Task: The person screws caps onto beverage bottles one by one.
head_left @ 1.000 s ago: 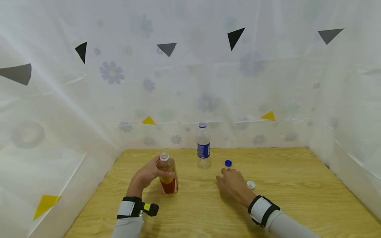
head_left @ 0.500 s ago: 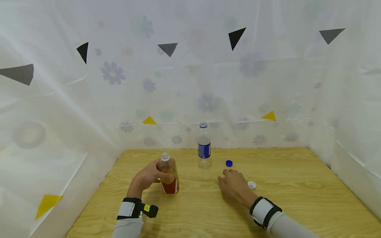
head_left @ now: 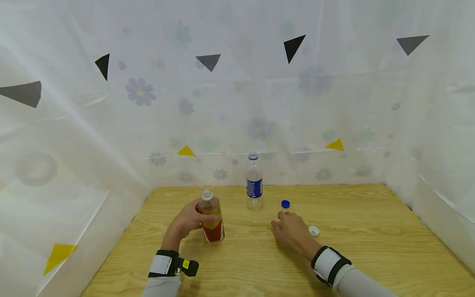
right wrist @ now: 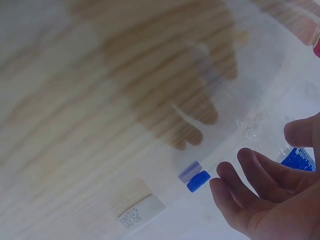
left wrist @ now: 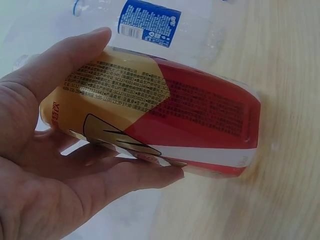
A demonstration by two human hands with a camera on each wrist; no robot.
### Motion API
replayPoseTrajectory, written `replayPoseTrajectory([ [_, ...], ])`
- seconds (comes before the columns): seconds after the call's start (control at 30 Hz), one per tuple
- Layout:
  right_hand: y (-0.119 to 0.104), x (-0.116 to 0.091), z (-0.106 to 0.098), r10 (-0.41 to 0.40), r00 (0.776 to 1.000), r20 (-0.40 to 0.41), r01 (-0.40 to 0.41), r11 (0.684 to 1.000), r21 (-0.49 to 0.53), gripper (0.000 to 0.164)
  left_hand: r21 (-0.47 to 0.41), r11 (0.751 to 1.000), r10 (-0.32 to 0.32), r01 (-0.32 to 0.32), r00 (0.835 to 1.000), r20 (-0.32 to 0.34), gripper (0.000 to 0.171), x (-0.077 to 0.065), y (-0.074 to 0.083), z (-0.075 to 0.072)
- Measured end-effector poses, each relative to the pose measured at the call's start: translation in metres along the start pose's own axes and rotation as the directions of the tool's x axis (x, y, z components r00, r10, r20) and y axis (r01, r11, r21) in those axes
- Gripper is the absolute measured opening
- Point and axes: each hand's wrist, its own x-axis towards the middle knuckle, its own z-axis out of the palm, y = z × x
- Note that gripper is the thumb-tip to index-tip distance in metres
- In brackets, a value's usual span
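Observation:
My left hand (head_left: 188,219) grips an uncapped plastic bottle with a red and yellow label (head_left: 212,222), thumb across its front. In the left wrist view the fingers (left wrist: 120,182) run along the underside of the label (left wrist: 165,110). Behind and to the right stands a clear bottle with a blue label (head_left: 254,187), also without a cap. My right hand (head_left: 294,233) is over the table with loosely bent fingers and nothing in them. Just beyond its fingertips lies a blue cap (head_left: 285,204), seen in the right wrist view as well. Beside the hand is a white cap (head_left: 313,231).
All of this is on a wood-grain table (head_left: 237,268). A pale sheet (head_left: 237,103) with flower prints and triangle stickers rises behind the table and along both sides.
My left hand and the red and yellow bottle have shifted slightly to the right, with the grip kept. My right hand and both caps have hardly moved.

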Motion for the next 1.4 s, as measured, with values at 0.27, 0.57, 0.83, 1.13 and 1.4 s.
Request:
replayPoseTrajectory([
  [0.27,0.0,0.0,0.001,0.005,1.0,0.007,-0.005,1.0,0.022,0.031,0.023,1.0,-0.011,0.012,0.999,-0.046,0.064,0.0,0.001,0.004],
  [0.57,0.0,-0.001,0.0,0.006,1.0,0.0,-0.006,1.0,0.026,0.032,0.041,0.999,-0.003,0.005,0.998,-0.064,0.065,0.001,0.003,0.01],
  [0.83,0.0,0.0,-0.001,0.02,1.0,0.008,-0.02,0.999,0.025,0.033,0.134,0.991,0.012,-0.001,0.996,-0.083,0.07,0.004,0.013,0.025],
  [1.13,0.0,-0.004,-0.003,0.035,0.999,0.007,-0.036,0.999,0.031,0.034,0.309,0.948,0.081,-0.078,0.997,0.004,0.068,0.005,0.035,0.053],
  [1.4,0.005,-0.004,-0.002,0.035,0.999,-0.026,-0.034,0.999,0.024,0.03,0.433,0.889,0.139,-0.147,0.989,0.049,0.071,0.014,0.045,0.079],
])
